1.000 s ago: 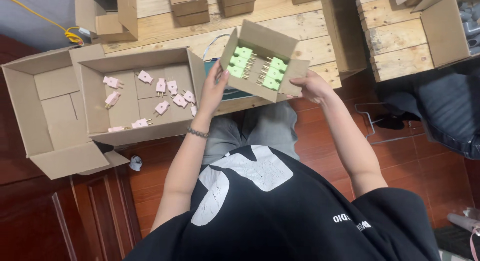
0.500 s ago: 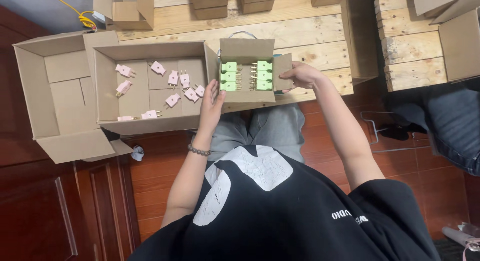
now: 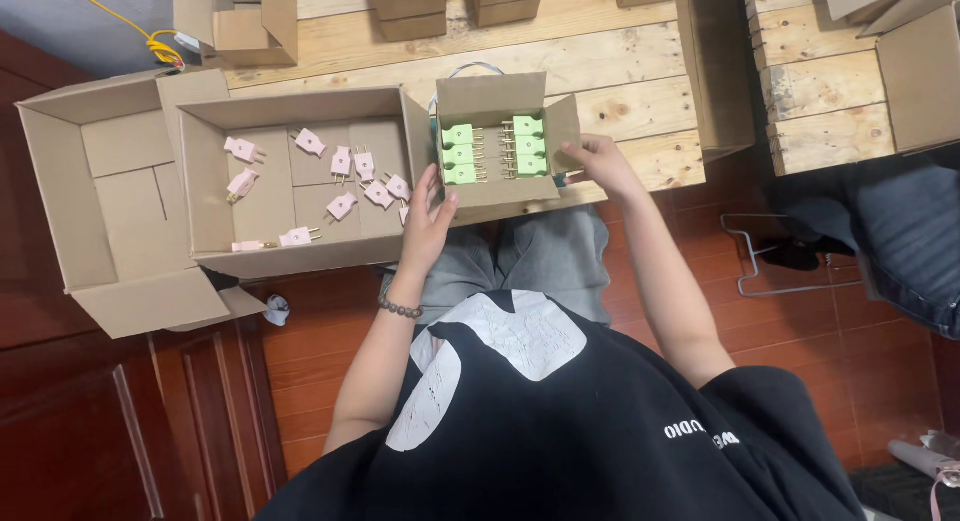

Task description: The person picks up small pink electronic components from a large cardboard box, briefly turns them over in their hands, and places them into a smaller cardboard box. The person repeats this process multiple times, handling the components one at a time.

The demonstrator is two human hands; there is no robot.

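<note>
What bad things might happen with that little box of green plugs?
The small box sits near the table's edge, steadied only by the left hand and right hand; it might tip off. Its green plugs lie loose, so they could slide out. Their metal prongs might poke fingers.

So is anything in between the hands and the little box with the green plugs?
No. The left hand and the right hand are both already touching the small box, one on each side. The green plugs lie inside it, uncovered.
</note>
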